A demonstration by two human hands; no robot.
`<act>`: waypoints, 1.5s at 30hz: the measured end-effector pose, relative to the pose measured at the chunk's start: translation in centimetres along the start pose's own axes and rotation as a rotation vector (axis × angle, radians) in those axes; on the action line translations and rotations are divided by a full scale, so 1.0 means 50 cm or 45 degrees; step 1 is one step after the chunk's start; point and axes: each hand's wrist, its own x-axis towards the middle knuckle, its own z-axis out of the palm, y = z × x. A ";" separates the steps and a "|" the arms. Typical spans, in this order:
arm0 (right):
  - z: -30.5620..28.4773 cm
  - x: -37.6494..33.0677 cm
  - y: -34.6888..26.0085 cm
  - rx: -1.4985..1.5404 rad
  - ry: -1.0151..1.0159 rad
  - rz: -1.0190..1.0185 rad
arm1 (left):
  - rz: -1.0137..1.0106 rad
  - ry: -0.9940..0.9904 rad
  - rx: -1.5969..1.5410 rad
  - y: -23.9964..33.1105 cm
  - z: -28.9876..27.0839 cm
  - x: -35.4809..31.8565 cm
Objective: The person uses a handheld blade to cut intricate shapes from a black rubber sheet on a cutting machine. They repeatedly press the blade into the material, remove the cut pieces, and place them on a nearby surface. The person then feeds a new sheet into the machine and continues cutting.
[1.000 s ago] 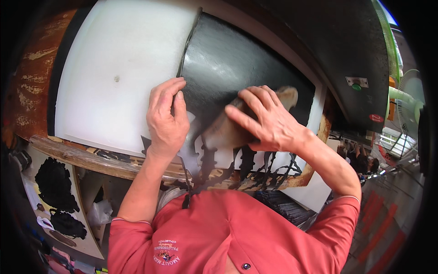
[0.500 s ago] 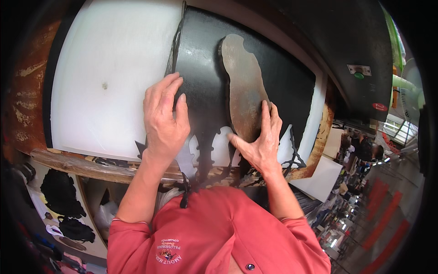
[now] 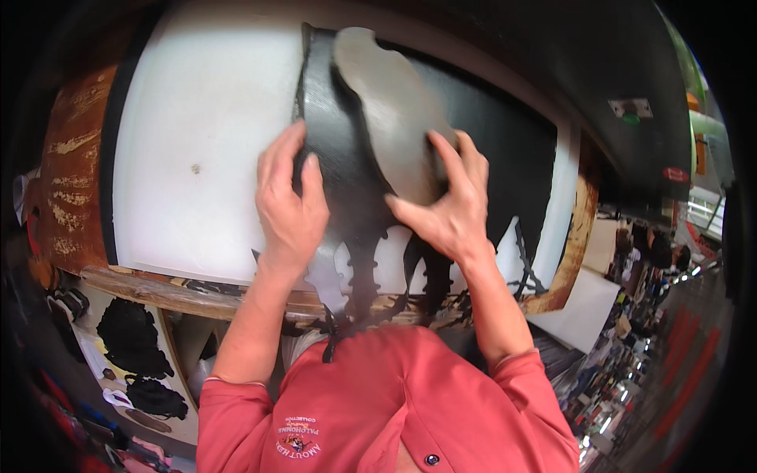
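A grey, sole-shaped metal cutting die (image 3: 394,110) is tilted slightly left over a black sheet (image 3: 335,146). My right hand (image 3: 453,205) grips its near end, thumb on the left side and fingers on the right. My left hand (image 3: 288,205) is at the sheet's left edge, its thumb and fingers apart and nothing held in them. Along the near edge, the sheet runs out into ragged strips (image 3: 363,268) with notched outlines. Under the sheet lies a white board (image 3: 197,102).
A worn wooden rail (image 3: 158,293) borders the bench in front of me. Above on the right hangs a dark machine beam (image 3: 583,71) with a green button (image 3: 631,118). Black scraps (image 3: 134,339) lie on a lower shelf at left. A white panel (image 3: 579,311) stands lower right.
The cutting die has moved away from me and a little left with my right hand, and leans further left. My left hand stays by the sheet's edge.
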 end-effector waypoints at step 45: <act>-0.093 -0.165 0.130 0.543 0.488 -0.164 | 0.741 -0.411 0.173 0.092 -0.012 -0.327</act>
